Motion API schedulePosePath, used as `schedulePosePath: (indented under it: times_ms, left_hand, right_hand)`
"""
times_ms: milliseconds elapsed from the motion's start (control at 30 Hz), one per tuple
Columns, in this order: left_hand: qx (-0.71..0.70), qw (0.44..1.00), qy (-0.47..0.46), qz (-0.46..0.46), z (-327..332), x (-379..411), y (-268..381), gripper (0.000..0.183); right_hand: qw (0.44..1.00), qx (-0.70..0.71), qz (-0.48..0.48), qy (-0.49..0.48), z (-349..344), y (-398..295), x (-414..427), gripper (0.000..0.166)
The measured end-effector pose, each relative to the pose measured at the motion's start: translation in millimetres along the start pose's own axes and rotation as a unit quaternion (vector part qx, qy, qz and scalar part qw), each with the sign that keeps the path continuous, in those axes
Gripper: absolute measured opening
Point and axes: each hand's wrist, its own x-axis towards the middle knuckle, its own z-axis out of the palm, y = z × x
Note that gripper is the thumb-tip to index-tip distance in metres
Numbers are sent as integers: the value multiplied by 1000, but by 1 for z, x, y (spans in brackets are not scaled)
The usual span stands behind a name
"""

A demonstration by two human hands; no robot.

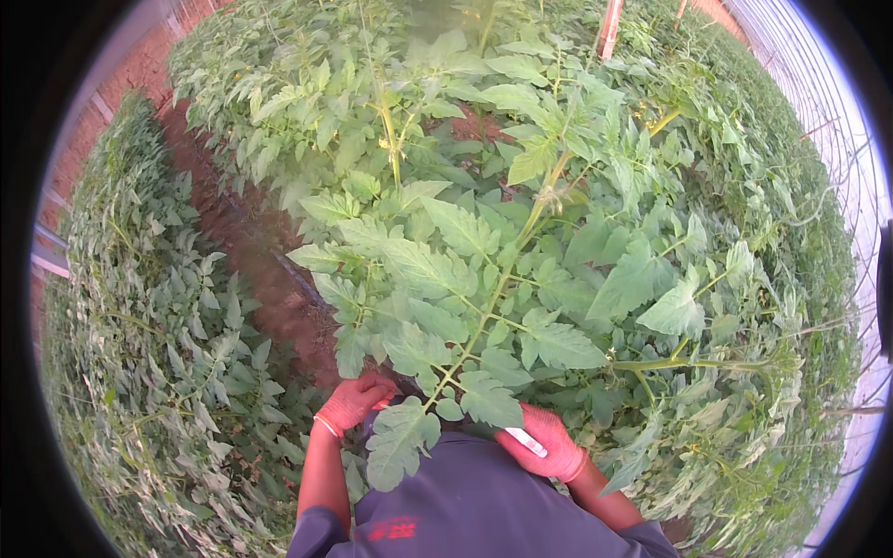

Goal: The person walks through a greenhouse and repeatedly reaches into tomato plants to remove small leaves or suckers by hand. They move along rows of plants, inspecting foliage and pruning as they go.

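Observation:
My left hand (pixel 357 403), in a reddish work glove, is at the lower middle, close to my dark shirt (pixel 460 495). Its fingers are curled, and a small bright orange-red bit shows beside the fingertips; whether it is held is unclear. A narrow white object (pixel 525 441), perhaps a tool handle, lies in the grip of my gloved right hand (pixel 551 446). Leaves hide that hand's fingertips. Between the hands and above them, a large compound tomato leaf (pixel 481 328) reaches down from a thick tomato stem (pixel 541 202), its lowest leaflet overlapping my shirt.
Dense tomato plants (pixel 698 174) with small yellow flowers spread ahead and to the right. At the left, a soil path (pixel 258 272) with a dark drip hose (pixel 296 275) separates another plant row (pixel 153 335). A wooden post (pixel 610 31) and translucent greenhouse sheeting (pixel 816 91) stand beyond.

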Motion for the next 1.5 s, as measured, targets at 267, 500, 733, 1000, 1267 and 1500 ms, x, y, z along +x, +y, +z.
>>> schedulePosePath:
  times_ms: [267, 500, 733, 1000, 1267, 1500]
  left_hand:
    - [-171, 977, 98, 87, -152, 13, 18, 18]
    - [251, 827, 72, 499, -184, 104, 230, 30]
    - [575, 559, 91, 590, -124, 226, 321, 50]
    - [387, 867, -215, 227, -120, 256, 345, 60]
    - [-40, 946, -294, 127, -115, 241, 322, 57]
    - [-40, 959, -228, 165, -109, 238, 308, 52]
  right_hand:
    - [959, 144, 194, -148, 43, 19, 38, 38]
    - [999, 0, 45, 8, 100, -74, 202, 38]
    - [994, -34, -17, 103, 140, -111, 259, 37]
    - [971, -21, 40, 235, 118, -87, 276, 36]
    - [933, 43, 133, 332, 60, -26, 327, 25]
    - [940, -72, 244, 229, 41, -8, 366, 23]
